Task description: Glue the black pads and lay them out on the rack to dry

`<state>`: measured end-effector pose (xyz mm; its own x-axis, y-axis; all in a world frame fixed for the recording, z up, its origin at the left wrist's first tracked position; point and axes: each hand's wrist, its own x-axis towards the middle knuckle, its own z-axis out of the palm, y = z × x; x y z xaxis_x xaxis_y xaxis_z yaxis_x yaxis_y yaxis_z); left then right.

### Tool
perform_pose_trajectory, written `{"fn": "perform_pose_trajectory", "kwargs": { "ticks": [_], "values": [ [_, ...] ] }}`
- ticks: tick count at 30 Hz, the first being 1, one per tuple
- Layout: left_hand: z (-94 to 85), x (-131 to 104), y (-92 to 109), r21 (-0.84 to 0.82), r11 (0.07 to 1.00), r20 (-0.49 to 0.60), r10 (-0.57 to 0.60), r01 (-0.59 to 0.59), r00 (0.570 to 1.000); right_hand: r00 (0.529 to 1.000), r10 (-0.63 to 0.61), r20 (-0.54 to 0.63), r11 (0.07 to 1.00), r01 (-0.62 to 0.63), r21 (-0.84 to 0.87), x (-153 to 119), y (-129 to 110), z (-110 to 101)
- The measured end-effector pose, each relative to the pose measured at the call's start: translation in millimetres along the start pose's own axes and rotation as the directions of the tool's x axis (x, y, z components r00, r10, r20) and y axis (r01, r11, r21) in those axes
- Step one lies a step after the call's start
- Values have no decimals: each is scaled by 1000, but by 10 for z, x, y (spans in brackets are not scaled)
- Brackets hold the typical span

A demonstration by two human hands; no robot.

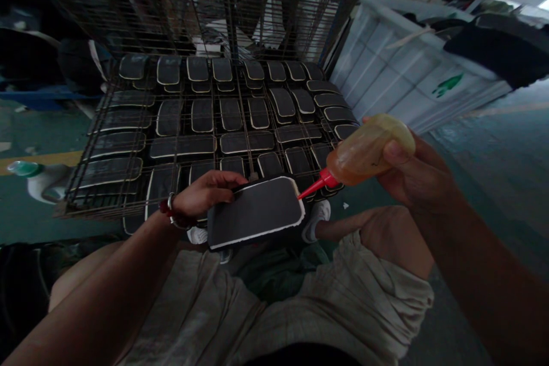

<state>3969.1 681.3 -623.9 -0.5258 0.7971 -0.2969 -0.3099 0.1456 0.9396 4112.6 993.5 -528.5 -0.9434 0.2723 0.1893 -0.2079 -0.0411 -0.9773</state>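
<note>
My left hand [210,194] grips a flat black pad [257,211] with rounded corners by its left edge, thumb on top. A whitish line runs along parts of the pad's rim. My right hand [412,166] is wrapped round a squeeze bottle [364,154] of amber liquid, tilted down to the left. Its red nozzle [312,186] points at the pad's upper right edge, and the tip touches or nearly touches the whitish line there. The fingers under the pad are partly hidden.
A wire rack [107,177] in front bears many similar black pads [229,114]. Behind it rises a wire cage panel [231,6]. A white jug with a green cap [40,180] stands at left. At right is a large white bin [398,68] with dark cloth [501,48].
</note>
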Motion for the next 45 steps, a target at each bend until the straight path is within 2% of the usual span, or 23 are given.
{"fn": "perform_pose_trajectory", "kwargs": {
  "ticks": [5, 12, 17, 20, 24, 31, 35, 41, 45],
  "values": [
    [20, -15, 63, 2, 1000, 8, -15, 15, 1000, 1000, -1, -29, 1000, 0, -24, -61, 21, -38],
    [30, -3, 77, -66, 998, -52, 6, -9, 999, 998, -10, -60, 1000, 10, 3, -126, 49, -64],
    [49, 16, 81, -153, 988, -102, 11, -27, 995, 978, -22, -209, 999, 30, 34, -159, 120, -26],
    [58, 24, 79, -196, 980, -96, 12, -30, 995, 950, -16, -312, 998, 33, 49, -149, 177, 4],
    [58, 31, 64, -250, 968, -59, 13, -28, 998, 911, -70, -406, 991, 112, 80, -109, 243, 32],
    [74, 16, 99, -308, 951, -58, 17, -34, 998, 920, -125, -371, 990, 143, 21, -99, 347, 35],
    [80, 21, 113, -332, 942, -54, 22, -38, 998, 906, -141, -399, 983, 175, 50, -97, 386, 51],
    [84, 23, 112, -352, 935, -62, 28, -48, 998, 893, -192, -407, 973, 226, 37, -154, 435, 165],
    [87, 20, 117, -365, 931, -68, 4, -28, 998, 890, -174, -423, 977, 210, 40, -220, 457, 255]
  ]
}}
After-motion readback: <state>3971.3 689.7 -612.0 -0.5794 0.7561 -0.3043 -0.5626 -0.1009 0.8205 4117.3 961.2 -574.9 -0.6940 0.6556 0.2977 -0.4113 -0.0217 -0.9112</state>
